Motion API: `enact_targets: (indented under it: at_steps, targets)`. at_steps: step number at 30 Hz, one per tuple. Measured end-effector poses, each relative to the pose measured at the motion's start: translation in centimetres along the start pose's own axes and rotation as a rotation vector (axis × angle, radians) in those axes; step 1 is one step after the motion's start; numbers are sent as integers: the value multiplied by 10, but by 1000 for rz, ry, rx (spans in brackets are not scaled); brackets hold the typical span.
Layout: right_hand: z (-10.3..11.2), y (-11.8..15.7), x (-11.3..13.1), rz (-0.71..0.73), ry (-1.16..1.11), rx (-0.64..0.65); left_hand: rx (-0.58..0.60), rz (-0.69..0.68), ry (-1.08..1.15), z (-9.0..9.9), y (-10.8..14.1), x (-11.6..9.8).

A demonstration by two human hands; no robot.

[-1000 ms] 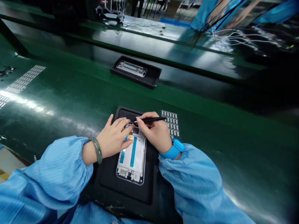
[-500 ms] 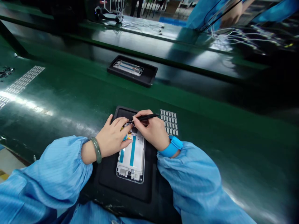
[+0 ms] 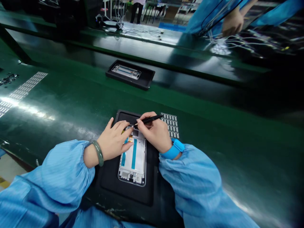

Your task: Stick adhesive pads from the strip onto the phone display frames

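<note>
A phone frame [image 3: 140, 155] with a silver back and blue strips lies in a black tray [image 3: 149, 193], its top end away from me. My left hand [image 3: 114, 137] rests over the frame's upper left part, fingers spread, fingertips at the top edge. In my right hand [image 3: 155, 131] a slim black pen-shaped tool [image 3: 152, 119] is pinched. Its tip points left to the frame's top edge, close beside my left fingertips. My fingers hide part of the frame's top, and the spot under the tip is too small to make out.
A sheet of small grey stickers [image 3: 174, 123] lies right of the tray. Farther back, a second black tray [image 3: 148, 77] holds another phone frame [image 3: 125, 71]. Sticker sheets [image 3: 28, 84] and small black parts [image 3: 9, 78] lie left. A co-worker's hand [image 3: 232, 23] is beyond the ledge near cables.
The view has shifted slightly. My right hand and the pen-shaped tool have moved very little at the frame's top edge; my left hand keeps its place. The co-worker's hand has lowered.
</note>
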State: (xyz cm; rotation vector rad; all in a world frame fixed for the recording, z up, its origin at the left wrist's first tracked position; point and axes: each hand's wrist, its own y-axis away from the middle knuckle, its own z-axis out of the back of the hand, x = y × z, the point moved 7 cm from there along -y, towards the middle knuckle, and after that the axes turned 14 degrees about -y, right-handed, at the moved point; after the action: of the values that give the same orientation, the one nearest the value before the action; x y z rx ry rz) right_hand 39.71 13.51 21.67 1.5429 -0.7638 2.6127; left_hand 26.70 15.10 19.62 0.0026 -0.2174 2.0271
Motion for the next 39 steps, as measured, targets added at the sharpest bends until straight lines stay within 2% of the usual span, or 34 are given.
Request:
enact_targets:
  at_steps: [5,7,10,12,13,15,17,19,23,26,28,31,33,36,39]
  targets:
    - [-11,2,9,127,115,77,-18,-27,-75,4,0,-3]
    - [-11,1,10,133,119,84,-25,-37,-121,6,0,-6]
    - [14,-2,4,52,32,-27,-13,-34,-165,6,0,-10]
    - [40,-2,3,62,18,-100,-1,-19,-166,5,0,-10]
    - [51,0,4,94,44,-92,0,-10,-160,4,1,-9]
    - [62,9,6,162,159,52,-8,7,-138,3,2,-9]
    - [58,29,4,202,308,341,-29,20,-106,3,3,-8]
    - [52,50,-1,238,465,523,-55,40,-70,1,4,-8]
    - [42,67,-3,402,715,580,-97,96,-10,-4,4,-6]
    - [37,66,-4,494,772,641,-127,90,52,-5,5,-2]
    - [42,61,-8,538,780,654,-176,119,109,-1,7,7]
    - [63,45,-26,517,789,596,-298,271,181,7,11,32]
    - [90,26,-47,393,782,467,-358,359,219,10,13,46]
    - [136,0,-81,251,826,256,-369,403,256,6,13,55]
    - [177,-17,-111,132,865,47,-337,395,255,-3,12,53]
